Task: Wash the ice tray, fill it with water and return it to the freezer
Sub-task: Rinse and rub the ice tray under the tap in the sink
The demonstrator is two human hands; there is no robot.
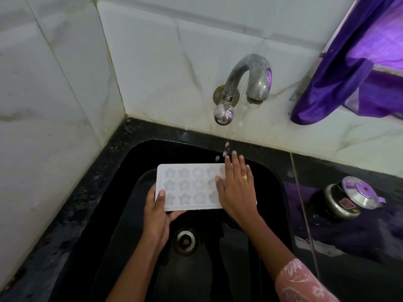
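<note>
The light is dim and cool, tinged violet. It enters at upper right through the purple curtain (359, 62), the brightest patch I see. Violet glints sit on the tap (250, 77) and the pressure cooker (353, 196), and a purple sheen lies on the black surface (349, 247). The sink (122, 192) swallows nearly all detail. The white ice tray (189, 186) looks hazy, and the fingers (235, 164) of my right hand (236, 190) are slightly smeared. Tile joints bow towards the frame's edges.

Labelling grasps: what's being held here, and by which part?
Left hand grips the ice tray at its near-left corner, thumb on top, fingers beneath. Right hand lies flat on its right end, not gripping.
</note>
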